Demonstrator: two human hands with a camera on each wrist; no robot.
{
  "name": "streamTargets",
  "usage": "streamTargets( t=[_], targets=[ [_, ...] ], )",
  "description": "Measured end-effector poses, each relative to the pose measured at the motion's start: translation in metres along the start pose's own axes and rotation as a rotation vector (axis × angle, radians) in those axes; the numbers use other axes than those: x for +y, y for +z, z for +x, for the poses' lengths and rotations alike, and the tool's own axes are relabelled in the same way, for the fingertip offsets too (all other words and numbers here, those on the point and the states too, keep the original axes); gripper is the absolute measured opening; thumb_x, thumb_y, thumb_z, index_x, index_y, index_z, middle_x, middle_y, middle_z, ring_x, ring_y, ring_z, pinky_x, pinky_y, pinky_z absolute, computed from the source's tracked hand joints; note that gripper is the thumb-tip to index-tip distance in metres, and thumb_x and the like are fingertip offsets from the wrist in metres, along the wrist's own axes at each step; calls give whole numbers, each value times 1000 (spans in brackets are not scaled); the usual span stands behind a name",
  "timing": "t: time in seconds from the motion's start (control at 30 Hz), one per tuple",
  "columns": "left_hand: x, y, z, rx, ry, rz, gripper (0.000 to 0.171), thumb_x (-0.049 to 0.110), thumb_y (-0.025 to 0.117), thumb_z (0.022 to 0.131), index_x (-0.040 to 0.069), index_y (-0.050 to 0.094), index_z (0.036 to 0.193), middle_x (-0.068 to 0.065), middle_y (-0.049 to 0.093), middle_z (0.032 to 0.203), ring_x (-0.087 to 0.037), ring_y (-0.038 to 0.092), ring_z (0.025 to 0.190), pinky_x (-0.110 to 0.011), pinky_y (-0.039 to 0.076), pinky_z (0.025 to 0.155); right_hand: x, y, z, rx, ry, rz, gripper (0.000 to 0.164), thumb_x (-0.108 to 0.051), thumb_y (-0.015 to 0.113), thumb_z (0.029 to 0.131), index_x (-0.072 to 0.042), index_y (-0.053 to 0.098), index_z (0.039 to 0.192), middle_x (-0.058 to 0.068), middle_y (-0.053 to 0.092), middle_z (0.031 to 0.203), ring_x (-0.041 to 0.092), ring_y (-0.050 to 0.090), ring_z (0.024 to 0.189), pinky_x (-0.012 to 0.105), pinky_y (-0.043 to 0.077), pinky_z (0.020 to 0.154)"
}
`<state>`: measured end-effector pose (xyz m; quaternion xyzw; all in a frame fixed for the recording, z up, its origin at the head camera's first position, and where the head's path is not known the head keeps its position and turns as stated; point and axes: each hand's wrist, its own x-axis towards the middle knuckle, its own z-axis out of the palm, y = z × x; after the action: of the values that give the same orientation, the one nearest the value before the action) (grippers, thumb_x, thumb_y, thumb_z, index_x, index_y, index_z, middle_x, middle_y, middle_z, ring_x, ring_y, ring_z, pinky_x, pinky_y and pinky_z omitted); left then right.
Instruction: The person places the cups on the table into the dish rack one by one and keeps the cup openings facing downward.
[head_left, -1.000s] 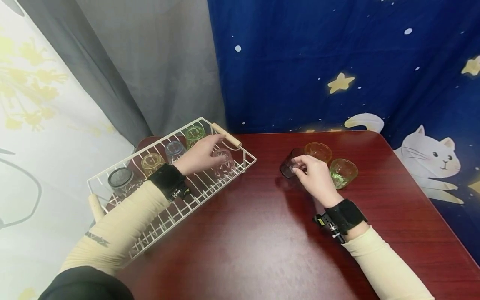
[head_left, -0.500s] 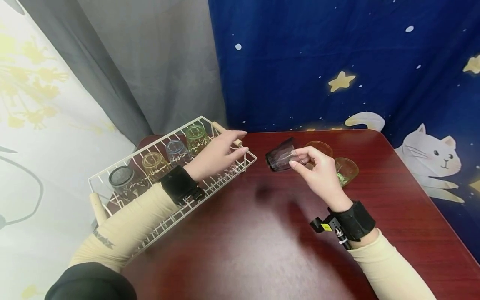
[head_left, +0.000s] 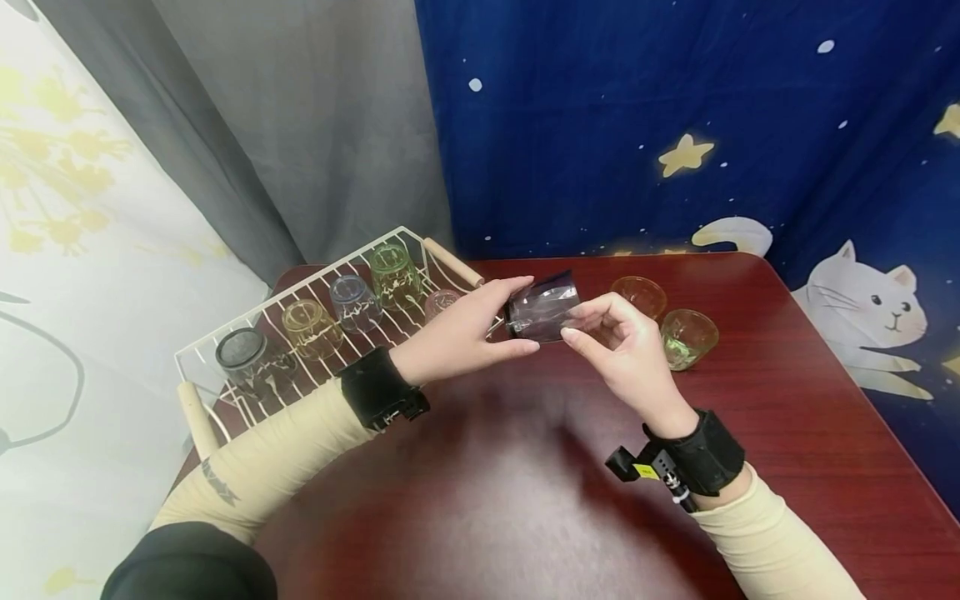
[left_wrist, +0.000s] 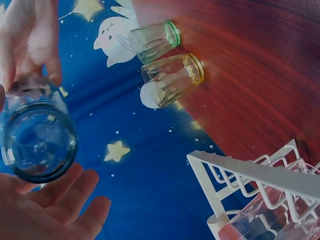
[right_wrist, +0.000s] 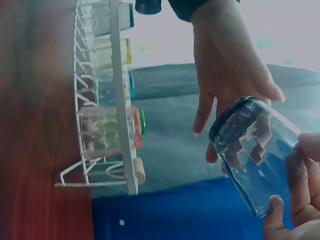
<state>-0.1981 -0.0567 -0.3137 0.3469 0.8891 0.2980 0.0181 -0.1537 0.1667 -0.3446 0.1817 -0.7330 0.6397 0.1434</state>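
Observation:
My right hand [head_left: 630, 354] pinches a dark, smoky drinking glass [head_left: 542, 308] near its rim, holding it tilted in the air above the table. The thick base points left, toward my left hand [head_left: 465, 333]. That hand has its thumb and fingers spread to either side of the base, fingers loosely extended, as the right wrist view also shows. Seen from the left wrist, the round base of the glass [left_wrist: 40, 142] faces the camera, with left fingers [left_wrist: 75, 200] below it. Behind my right hand stand a yellow glass [head_left: 641, 293] and a green glass [head_left: 688, 340], both upright.
A white wire rack [head_left: 288, 289] with wooden handles [head_left: 452, 262] stands on the left. Inside it are upturned glasses: grey [head_left: 255, 367], amber [head_left: 310, 329], blue [head_left: 354, 304], green [head_left: 395, 277] and, partly behind my left hand, pink [head_left: 441, 302]. Curtains hang behind the reddish table [head_left: 510, 467].
My right hand has lifted the smoky glass from beside the yellow glass and carried it left, tipping it over. My left hand has left the pink glass in the rack and moved right to the smoky glass.

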Motion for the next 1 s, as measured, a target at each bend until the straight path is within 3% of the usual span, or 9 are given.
streamTargets(
  t=[0.2,0.47,0.7,1.0],
  targets=[
    [2,0,1,16,7,-52,80,39,73,85,12,34,149,-4,56,134,-10,57,111,-29,48,102,-3,4,-3,-9,-11,74,19,9,68,82,0,62,97,-9,68,89,4,66,82,15,55,74],
    [0,0,-3,41,-5,-87,80,38,75,84,15,34,148,-4,61,126,-12,60,107,-32,50,98,-2,5,-3,-28,-2,89,19,9,68,82,-1,62,97,-9,68,90,3,69,88,16,57,79],
    [-5,-1,-6,96,22,-133,81,30,80,79,13,38,146,-7,62,127,-15,63,106,-37,53,96,2,5,-3,-56,-20,13,16,7,72,79,4,63,91,-13,70,87,2,68,82,16,56,76],
    [-7,-7,-11,156,2,-192,75,26,82,78,14,43,141,-7,66,120,-14,65,92,-37,57,82,6,2,-2,-83,-43,-147,13,-4,77,80,-5,65,84,-16,67,85,0,65,82,14,54,73]
  ],
)
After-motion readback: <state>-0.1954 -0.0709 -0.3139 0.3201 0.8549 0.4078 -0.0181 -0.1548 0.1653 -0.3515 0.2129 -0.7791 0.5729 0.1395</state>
